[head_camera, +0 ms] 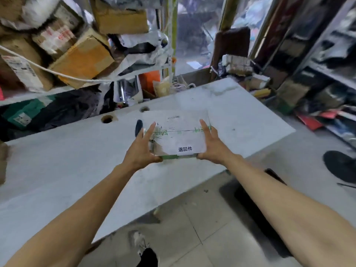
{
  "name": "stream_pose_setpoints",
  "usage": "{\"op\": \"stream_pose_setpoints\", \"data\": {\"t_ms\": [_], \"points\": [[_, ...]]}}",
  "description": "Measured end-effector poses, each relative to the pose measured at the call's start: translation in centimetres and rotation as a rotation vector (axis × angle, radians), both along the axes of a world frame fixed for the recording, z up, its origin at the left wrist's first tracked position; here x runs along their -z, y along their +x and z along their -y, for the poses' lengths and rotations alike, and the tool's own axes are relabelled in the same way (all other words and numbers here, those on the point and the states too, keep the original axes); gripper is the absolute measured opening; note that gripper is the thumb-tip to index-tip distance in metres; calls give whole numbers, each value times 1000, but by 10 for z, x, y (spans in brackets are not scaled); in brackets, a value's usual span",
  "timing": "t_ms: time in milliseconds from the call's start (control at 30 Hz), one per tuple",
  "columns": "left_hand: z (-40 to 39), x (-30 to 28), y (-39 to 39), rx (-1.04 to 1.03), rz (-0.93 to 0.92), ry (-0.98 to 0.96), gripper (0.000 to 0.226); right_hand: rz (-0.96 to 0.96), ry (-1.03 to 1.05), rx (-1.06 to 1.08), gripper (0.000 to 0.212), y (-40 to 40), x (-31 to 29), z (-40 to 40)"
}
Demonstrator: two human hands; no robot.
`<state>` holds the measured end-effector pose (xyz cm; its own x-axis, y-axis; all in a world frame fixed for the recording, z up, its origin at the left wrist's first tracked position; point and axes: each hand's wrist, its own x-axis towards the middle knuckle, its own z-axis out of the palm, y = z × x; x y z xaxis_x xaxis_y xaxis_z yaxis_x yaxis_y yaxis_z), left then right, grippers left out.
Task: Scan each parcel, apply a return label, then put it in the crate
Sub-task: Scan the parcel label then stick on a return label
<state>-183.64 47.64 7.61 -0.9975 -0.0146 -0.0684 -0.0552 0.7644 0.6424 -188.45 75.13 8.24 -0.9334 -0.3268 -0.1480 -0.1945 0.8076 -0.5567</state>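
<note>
Both hands clasp one parcel from its sides, the left hand [143,149] and the right hand [211,146] with fingers laid along the edges and thumbs under the near corners, so the top faces up. The parcel [179,134] hangs just over the counter [240,116], its return label [185,149] already stuck on. No crate is in sight; cluttered shelves [57,54] stand behind.

Both bare forearms reached up from the lower corners toward the frame's centre. The left hand [142,149] gripped the left edge of the parcel [179,135], index finger stretched along the top, thumb at the near corner. The right hand [211,145] clasped the right edge likewise, fingers extended upward.
</note>
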Motion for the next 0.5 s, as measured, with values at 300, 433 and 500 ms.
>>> {"op": "stream_pose_setpoints", "data": {"t_ms": [300,433,500], "points": [[-250,-7,-2,482,12,10,127,9,21,490,136,120,-5,-245],[-344,2,2,659,37,8,127,16,33,660,138,169,5,-322],[-385,11,-2,739,48,16,129,34,60,737,135,184,13,-352]]}}
